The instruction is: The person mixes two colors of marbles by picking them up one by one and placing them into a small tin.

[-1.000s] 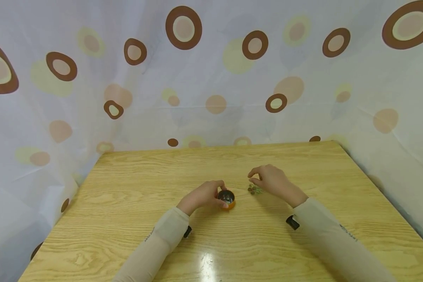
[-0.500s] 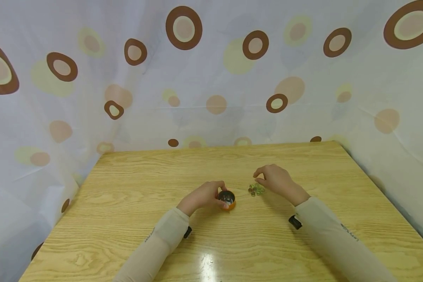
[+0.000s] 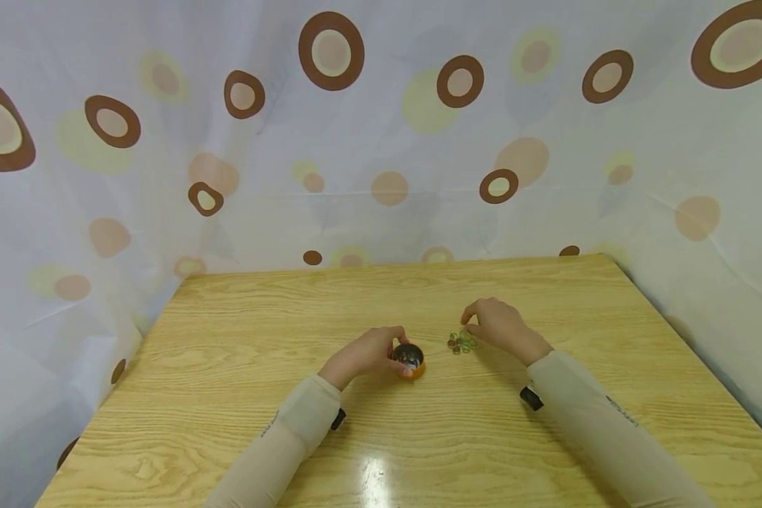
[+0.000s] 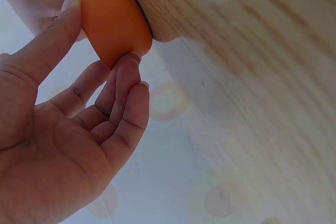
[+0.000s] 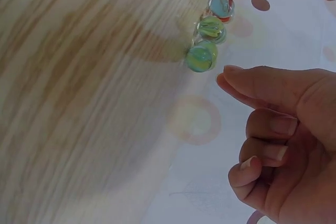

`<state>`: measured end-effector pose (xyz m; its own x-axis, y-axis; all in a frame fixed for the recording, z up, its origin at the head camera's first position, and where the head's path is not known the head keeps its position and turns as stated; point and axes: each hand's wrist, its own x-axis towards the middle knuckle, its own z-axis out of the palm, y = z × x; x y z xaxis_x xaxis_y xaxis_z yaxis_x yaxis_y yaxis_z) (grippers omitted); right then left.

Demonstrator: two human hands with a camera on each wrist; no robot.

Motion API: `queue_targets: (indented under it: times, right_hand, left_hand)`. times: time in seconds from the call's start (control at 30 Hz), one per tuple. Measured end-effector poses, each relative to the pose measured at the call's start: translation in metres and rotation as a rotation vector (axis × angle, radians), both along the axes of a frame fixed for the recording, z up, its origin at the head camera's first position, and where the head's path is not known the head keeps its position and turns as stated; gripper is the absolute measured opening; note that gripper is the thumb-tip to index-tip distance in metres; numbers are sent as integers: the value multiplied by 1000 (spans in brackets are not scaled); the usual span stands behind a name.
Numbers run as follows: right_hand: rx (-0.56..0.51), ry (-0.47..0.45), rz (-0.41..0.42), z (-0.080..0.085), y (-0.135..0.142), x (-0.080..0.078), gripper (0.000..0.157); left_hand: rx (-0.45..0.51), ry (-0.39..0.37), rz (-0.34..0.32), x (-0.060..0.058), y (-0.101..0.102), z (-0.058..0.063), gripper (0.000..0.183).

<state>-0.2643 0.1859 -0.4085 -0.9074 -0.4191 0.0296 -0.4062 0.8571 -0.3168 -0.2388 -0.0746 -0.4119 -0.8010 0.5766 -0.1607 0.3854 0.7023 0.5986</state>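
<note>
A small round orange bowl (image 3: 418, 370) with a dark, shiny inside stands on the table. My left hand (image 3: 363, 354) grips its side, thumb at the near rim and fingers at the far side. In the left wrist view the orange wall of the bowl (image 4: 116, 24) shows between thumb and fingertips; what it contains is too small to tell. To its right lies a cluster of several clear glass marbles (image 3: 466, 347) with green and reddish swirls. My right hand (image 3: 498, 327) hovers just behind and right of them. Thumb and forefinger point at the marbles (image 5: 211, 29) without visibly touching; the other fingers curl loosely.
The wood-grain table (image 3: 260, 423) spreads around both hands. A pale curtain (image 3: 355, 141) with brown and yellow circles hangs behind it and along both sides. Each cream sleeve has a black band device (image 3: 531, 398) at the wrist.
My right hand has shifted slightly right, uncovering more of the marbles, and its thumb and forefinger have drawn closer together. My left hand and the bowl stay in place.
</note>
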Motion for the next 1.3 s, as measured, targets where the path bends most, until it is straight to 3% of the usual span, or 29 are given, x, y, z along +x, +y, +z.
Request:
queue_targets:
  times: [0.27, 0.97, 1.3]
  right_hand:
    - [34, -30, -8, -6, -1, -6, 11]
    - [71, -97, -48, 2, -6, -6, 16]
    - [38, -63, -38, -4, -3, -6, 16]
  left_hand:
    - [5, 8, -11, 0, 0, 1, 42]
    - [-20, 19, -16, 1, 0, 5, 44]
    - [-21, 13, -8, 0, -1, 2, 44]
